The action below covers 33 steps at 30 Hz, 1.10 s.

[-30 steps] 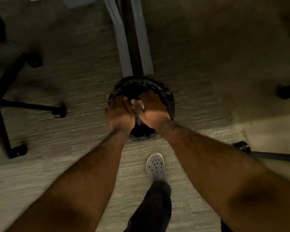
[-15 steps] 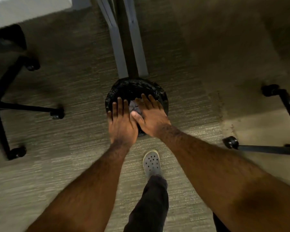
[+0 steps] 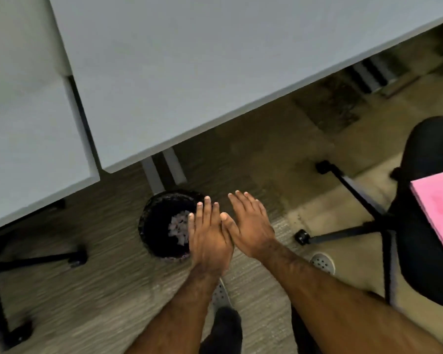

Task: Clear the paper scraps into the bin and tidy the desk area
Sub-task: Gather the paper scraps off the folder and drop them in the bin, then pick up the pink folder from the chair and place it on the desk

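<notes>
A round bin with a black liner (image 3: 154,221) stands on the carpet under the desk edge. Pale paper scraps (image 3: 178,227) lie in a heap inside it. My left hand (image 3: 210,233) hovers flat over the bin's right rim, fingers straight and holding nothing. Just right of it, clear of the bin, my right hand (image 3: 251,226) is also flat and empty. The two hands touch along their inner edges.
A grey-white desk (image 3: 189,72) fills the upper view, with a second desk (image 3: 23,123) at the left. A black office chair (image 3: 430,200) carrying a pink sheet (image 3: 440,208) stands right. Another chair base (image 3: 36,261) sits left. My shoes (image 3: 322,263) are on the carpet.
My head has lifted, so the desk tops and the right chair have come into view. Both hands have drawn back to the right off the bin, uncovering the scraps inside.
</notes>
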{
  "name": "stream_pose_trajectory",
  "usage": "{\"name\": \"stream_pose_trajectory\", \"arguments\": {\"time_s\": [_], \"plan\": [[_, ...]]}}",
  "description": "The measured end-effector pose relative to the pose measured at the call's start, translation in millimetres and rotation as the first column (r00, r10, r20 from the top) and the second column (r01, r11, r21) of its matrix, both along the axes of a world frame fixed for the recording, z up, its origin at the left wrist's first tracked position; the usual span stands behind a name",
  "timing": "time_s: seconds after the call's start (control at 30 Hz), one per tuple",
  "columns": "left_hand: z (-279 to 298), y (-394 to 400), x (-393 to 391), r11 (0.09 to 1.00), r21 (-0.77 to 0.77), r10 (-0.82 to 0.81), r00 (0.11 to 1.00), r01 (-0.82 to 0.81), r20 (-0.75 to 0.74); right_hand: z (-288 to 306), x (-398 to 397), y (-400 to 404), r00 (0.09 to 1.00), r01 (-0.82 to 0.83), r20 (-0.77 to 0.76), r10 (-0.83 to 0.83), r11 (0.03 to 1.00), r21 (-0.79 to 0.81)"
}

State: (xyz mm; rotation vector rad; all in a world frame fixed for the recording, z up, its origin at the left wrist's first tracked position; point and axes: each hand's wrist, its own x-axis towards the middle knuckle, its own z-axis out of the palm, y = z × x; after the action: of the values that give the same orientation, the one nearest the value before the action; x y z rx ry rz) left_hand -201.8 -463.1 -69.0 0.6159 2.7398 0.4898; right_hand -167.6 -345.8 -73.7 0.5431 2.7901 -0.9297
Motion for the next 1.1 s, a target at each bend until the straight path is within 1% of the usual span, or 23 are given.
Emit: {"name": "stream_pose_trajectory", "arguments": {"time_s": [0.13,0.23,0.37,0.47,0.53,0.6,0.67,0.77,0.83,0.9,0.97,1.1], "plan": [[50.1,59.6,11.9,0.993,0.052,-0.105,0.994,0.106,-0.014,54.1,26.5,54.2,0.982,0.180,-0.053,-0.180,0.984,-0.020],[79.8,107.1,25.6,0.970,0.096,-0.221,0.975,0.223,-0.025,87.3,53.7,98.1,0.939,0.329,-0.090,-0.331,0.944,-0.040],[110.9,176.3,50.8,0.914,0.166,-0.371,0.928,0.370,-0.028,117.4,98.1,157.0,0.836,0.527,-0.137,-0.531,0.847,-0.071],[127.8,232.2,75.3,0.852,0.188,-0.493,0.870,0.489,-0.027,132.6,132.5,201.1,0.728,0.654,-0.204,-0.655,0.752,-0.081],[134.1,268.9,92.2,0.805,0.201,-0.566,0.824,0.558,-0.021,138.7,154.9,229.7,0.652,0.722,-0.217,-0.727,0.682,-0.115],[136.7,306.0,108.0,0.768,0.216,-0.617,0.787,0.603,-0.002,138.3,177.7,258.9,0.553,0.796,-0.205,-0.807,0.585,-0.155],[134.5,344.3,122.5,0.736,0.224,-0.660,0.751,0.639,0.027,131.0,200.3,291.2,0.439,0.865,-0.159,-0.884,0.464,-0.192],[123.9,399.8,142.0,0.722,0.210,-0.686,0.721,0.659,0.096,112.3,234.1,342.3,0.245,0.939,-0.014,-0.969,0.241,-0.244],[113.4,434.7,151.5,0.720,0.200,-0.693,0.704,0.665,0.156,98.4,257.8,370.7,0.103,0.963,0.078,-0.992,0.080,-0.258],[100.8,465.6,157.5,0.713,0.198,-0.701,0.680,0.672,0.217,84.0,279.9,391.5,-0.002,0.967,0.151,-0.989,-0.040,-0.250],[87.5,491.1,159.5,0.719,0.142,-0.690,0.673,0.681,0.267,69.8,298.4,407.6,-0.074,0.965,0.211,-0.975,-0.123,-0.232],[60.0,522.0,157.7,0.747,-0.063,-0.600,0.711,0.662,0.367,44.9,324.9,423.4,-0.176,0.961,0.338,-0.924,-0.235,-0.142]]}}
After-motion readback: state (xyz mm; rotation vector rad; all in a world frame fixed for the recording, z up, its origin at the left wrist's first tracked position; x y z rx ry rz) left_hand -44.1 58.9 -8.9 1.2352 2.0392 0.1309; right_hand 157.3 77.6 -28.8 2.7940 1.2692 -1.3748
